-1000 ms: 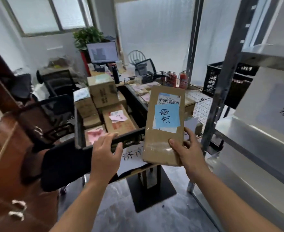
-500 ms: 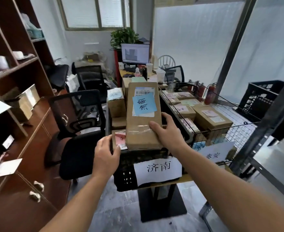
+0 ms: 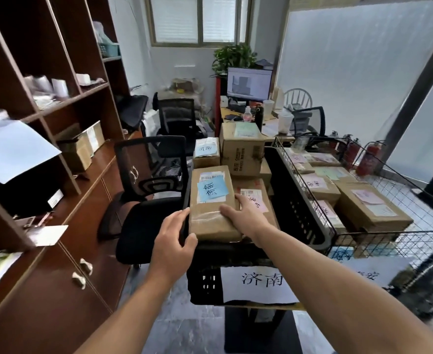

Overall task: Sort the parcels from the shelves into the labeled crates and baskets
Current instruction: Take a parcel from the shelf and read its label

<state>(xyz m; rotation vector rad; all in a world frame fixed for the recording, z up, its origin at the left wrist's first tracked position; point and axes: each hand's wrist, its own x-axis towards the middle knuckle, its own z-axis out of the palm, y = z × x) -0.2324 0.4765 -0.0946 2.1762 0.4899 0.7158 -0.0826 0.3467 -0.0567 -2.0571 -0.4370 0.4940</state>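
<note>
parcel [image 3: 211,200] with the blue note lies flat atop the load in the black crate [image 3: 294,200] labelled 济南, right hand [image 3: 246,217] clasping its near right edge with thumb on top, while the left hand [image 3: 172,241] curls round the crate's near-left rim, touching the parcel's side. best to seat it level against the left wall, then draw the fingers out over the pink-noted parcel [image 3: 256,200]. open room lies upward only, with the wire basket [image 3: 389,241] just beside.

The white sign [image 3: 258,283] on the black crate [image 3: 205,284] reads 济南; the blue note [image 3: 211,191] on the parcel [image 3: 210,221] bears the same, turned.
</note>
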